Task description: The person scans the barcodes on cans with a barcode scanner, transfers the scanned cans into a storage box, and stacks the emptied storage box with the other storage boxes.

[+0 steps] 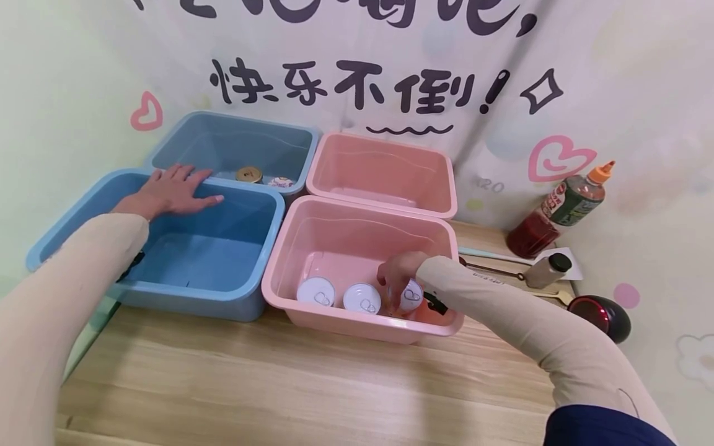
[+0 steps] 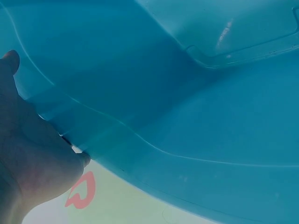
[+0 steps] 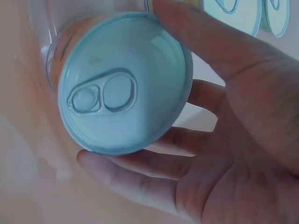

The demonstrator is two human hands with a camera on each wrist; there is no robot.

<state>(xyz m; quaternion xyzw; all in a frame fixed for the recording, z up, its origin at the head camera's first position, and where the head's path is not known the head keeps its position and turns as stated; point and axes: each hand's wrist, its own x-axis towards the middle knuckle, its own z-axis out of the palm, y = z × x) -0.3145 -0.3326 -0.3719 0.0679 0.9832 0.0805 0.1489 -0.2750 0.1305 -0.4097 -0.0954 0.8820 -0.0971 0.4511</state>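
In the front pink bin (image 1: 346,263) my right hand (image 1: 403,272) grips a can (image 3: 121,88) with a pale pull-tab lid. The thumb and fingers curl around its side, and the lid looks tilted in the right wrist view. Two more pull-tab cans, a left one (image 1: 315,291) and a middle one (image 1: 362,298), stand beside it along the bin's near wall. My left hand (image 1: 173,191) rests with fingers spread on the far rim of the front blue bin (image 1: 206,254). In the left wrist view its fingertips are hidden behind that rim.
A rear blue bin (image 1: 223,145) holds a gold-lidded can (image 1: 248,174) and a white patterned round item (image 1: 281,182). Behind the cans is a rear pink bin (image 1: 382,164). At right stand a sauce bottle (image 1: 558,207), a black-capped jar (image 1: 548,271) and a black rounded device (image 1: 602,317).
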